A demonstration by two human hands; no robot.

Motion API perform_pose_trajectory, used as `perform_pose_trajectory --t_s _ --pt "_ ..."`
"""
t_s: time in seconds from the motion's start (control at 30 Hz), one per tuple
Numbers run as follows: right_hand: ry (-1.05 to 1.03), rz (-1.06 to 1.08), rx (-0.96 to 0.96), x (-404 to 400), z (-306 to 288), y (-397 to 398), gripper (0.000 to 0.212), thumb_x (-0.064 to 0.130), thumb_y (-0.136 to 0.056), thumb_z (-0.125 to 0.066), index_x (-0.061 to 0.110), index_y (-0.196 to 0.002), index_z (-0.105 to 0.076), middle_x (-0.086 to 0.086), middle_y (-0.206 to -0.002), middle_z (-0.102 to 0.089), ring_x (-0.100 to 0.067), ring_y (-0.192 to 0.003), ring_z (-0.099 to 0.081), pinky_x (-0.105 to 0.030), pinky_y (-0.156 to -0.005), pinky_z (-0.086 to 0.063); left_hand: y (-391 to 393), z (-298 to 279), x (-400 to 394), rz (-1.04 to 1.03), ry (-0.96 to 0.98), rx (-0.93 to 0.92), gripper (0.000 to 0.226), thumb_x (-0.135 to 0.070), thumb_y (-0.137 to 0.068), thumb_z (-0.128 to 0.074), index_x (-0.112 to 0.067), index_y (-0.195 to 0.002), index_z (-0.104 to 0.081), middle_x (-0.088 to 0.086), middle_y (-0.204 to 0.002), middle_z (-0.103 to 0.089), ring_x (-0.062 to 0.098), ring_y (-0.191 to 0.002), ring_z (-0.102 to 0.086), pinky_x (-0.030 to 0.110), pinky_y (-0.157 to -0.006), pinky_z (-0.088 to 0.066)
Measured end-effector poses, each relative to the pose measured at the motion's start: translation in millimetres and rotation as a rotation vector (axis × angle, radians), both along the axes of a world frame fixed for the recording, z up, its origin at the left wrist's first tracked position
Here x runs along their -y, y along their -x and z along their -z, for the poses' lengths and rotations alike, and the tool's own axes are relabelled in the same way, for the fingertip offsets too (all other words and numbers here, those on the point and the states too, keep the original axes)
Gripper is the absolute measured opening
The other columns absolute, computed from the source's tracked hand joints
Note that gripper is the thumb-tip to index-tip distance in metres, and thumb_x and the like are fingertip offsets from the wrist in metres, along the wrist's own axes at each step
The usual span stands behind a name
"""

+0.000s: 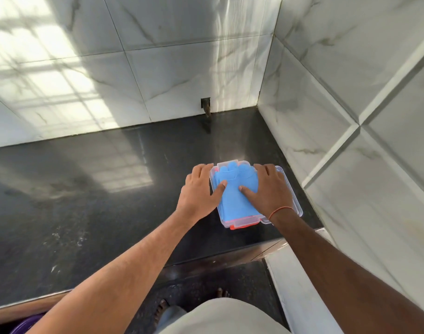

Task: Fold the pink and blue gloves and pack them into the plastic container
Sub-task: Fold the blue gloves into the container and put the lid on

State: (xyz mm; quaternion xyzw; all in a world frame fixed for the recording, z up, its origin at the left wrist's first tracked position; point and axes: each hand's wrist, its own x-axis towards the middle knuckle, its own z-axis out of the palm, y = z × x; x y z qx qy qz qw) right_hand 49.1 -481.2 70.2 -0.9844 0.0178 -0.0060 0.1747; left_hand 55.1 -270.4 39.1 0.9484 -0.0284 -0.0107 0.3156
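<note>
Dark countertop (85, 201) bears the plastic container (295, 201), blue gloves (235, 196) fingertips-away, both hands' fingers (264, 171) spread flat on top.

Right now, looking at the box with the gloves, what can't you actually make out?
- Pink gloves: not seen in the head view; the blue gloves cover whatever lies beneath them in the box.
- Lid: whether it is on is unclear through the clear plastic.
- Box sides: hidden under the left hand and right hand.
- Purple thing: cut off by the bottom edge.
</note>
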Motion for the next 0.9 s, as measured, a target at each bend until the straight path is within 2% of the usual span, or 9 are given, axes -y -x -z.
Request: perform_pose_trajectory --t_s 0.1,0.17,0.27,0.37,0.5,0.63,0.9 --pt "-0.033 0.016 0.09 1 -16 12 0.063 0.06 -0.091 -0.072 0.021 -0.138 -0.055 -0.005 -0.136 -0.056 -0.026 -0.121 -0.056 -0.043 -0.104 -0.054 -18 -21 -7 0.281 -0.133 0.193 0.06 -0.03 -0.101 -0.065 -0.028 -0.159 -0.047 -0.005 -0.159 -0.046 0.025 -0.148 -0.041 0.053 -0.119 -0.047" --pt "-0.058 0.006 0.087 -2 -25 24 0.057 0.055 -0.092 -0.075 0.022 -0.135 -0.058 -0.004 -0.132 -0.06 -0.025 -0.116 -0.062 -0.043 -0.101 -0.057 -33 -39 -6 0.508 -0.223 0.226 0.067 -0.01 -0.095 -0.063 -0.031 -0.158 -0.05 -0.007 -0.16 -0.047 0.026 -0.149 -0.04 0.049 -0.119 -0.046" --pt "-0.091 -0.009 -0.01 -13 -28 42 0.048 0.047 -0.093 -0.077 0.025 -0.133 -0.062 -0.002 -0.132 -0.061 -0.028 -0.109 -0.069 -0.041 -0.097 -0.057 -55 -58 9 0.8 -0.402 0.102 0.083 0.005 -0.087 -0.055 -0.035 -0.159 -0.049 -0.01 -0.168 -0.039 0.025 -0.151 -0.037 0.043 -0.115 -0.047" --pt "-0.049 -0.048 -0.104 -24 -20 49 0.049 0.045 -0.098 -0.072 0.024 -0.141 -0.061 -0.003 -0.14 -0.061 -0.028 -0.115 -0.068 -0.04 -0.104 -0.053 -69 -59 23 0.963 -0.513 -0.041 0.086 0.009 -0.087 -0.052 -0.034 -0.161 -0.048 -0.011 -0.169 -0.036 0.025 -0.151 -0.039 0.048 -0.112 -0.049" --pt "0.083 -0.095 -0.153 -32 -10 41 0.052 0.047 -0.102 -0.066 0.023 -0.146 -0.058 -0.006 -0.143 -0.062 -0.028 -0.119 -0.068 -0.041 -0.108 -0.053 -83 -47 28 0.977 -0.566 -0.128 0.083 0.006 -0.092 -0.053 -0.039 -0.161 -0.048 -0.014 -0.168 -0.035 0.023 -0.151 -0.039 0.046 -0.113 -0.049" --pt "0.2 -0.15 -0.206 -36 0 28 0.045 0.044 -0.106 -0.06 0.025 -0.147 -0.057 -0.007 -0.146 -0.06 -0.029 -0.119 -0.066 -0.039 -0.109 -0.052 -91 -38 31 0.986 -0.618 -0.132 0.079 0.002 -0.095 -0.059 -0.041 -0.16 -0.048 -0.013 -0.167 -0.037 0.025 -0.145 -0.048 0.043 -0.106 -0.053" --pt "0.301 -0.178 -0.357 -45 20 4 0.051 0.039 -0.107 -0.061 0.018 -0.153 -0.052 -0.006 -0.152 -0.059 -0.031 -0.13 -0.064 -0.042 -0.116 -0.049 -92 -15 32 0.968 -0.656 -0.195 0.068 -0.009 -0.101 -0.063 -0.042 -0.16 -0.05 -0.009 -0.173 -0.032 0.025 -0.153 -0.042 0.043 -0.119 -0.044"
